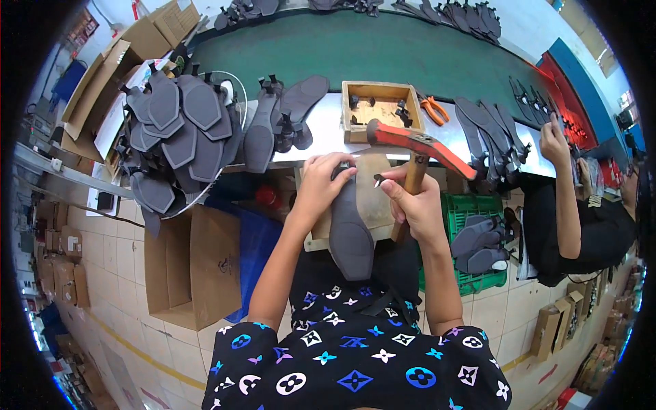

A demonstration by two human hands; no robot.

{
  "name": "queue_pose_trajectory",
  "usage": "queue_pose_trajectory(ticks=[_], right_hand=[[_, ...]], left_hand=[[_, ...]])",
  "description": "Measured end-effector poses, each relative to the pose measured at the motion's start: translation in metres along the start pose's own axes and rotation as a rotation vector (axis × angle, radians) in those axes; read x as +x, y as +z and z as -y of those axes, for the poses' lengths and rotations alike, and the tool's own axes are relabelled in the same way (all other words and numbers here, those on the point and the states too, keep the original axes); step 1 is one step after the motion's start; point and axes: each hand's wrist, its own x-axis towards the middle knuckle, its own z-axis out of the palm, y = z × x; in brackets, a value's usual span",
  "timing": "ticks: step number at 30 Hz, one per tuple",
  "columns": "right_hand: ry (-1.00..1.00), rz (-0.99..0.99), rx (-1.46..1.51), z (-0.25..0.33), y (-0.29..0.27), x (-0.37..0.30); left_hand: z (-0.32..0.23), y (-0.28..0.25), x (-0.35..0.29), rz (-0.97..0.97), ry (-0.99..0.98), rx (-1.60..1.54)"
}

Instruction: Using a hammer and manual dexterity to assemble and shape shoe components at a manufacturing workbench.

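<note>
My left hand [322, 183] is closed around the narrow heel end of a dark grey shoe sole [352, 236]. The sole lies lengthwise over a worn wooden block [373, 188], its broad toe part pointing toward my lap. In my right hand [418, 205] is a hammer [415, 174] with a wooden handle and a red-orange head, held upright. Between that hand's thumb and finger sits a small black piece [378, 179] with a light metal tip, just right of the sole. Just beyond both hands stands a wooden tray [346, 113] holding small black pieces.
Orange-handled pliers [434, 109] lie right of the tray. Heeled soles pile up at left [181, 123] and lie at right [488, 133]. A green conveyor belt [328, 48] runs behind. Below are a cardboard box [212, 266] and a green crate [471, 203]. A co-worker's arm [566, 198] is at right.
</note>
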Motion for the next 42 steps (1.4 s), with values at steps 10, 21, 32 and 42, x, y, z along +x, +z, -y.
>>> queue_pose_trajectory(ticks=[10, 21, 32, 42], right_hand=[[0.051, 0.137, -0.048, -0.017, 0.002, 0.040], [-0.053, 0.168, -0.487, -0.018, 0.002, 0.060], [-0.585, 0.253, -0.780, -0.022, 0.004, 0.054], [-0.066, 0.123, -0.344, 0.022, 0.010, -0.013]], left_hand=[[-0.022, 0.018, -0.017, -0.068, -0.218, -0.230], [-0.014, 0.002, -0.021, 0.046, -0.266, -0.313], [-0.011, 0.005, -0.020, 0.039, -0.285, -0.341], [-0.006, 0.003, -0.016, 0.080, -0.303, -0.574]])
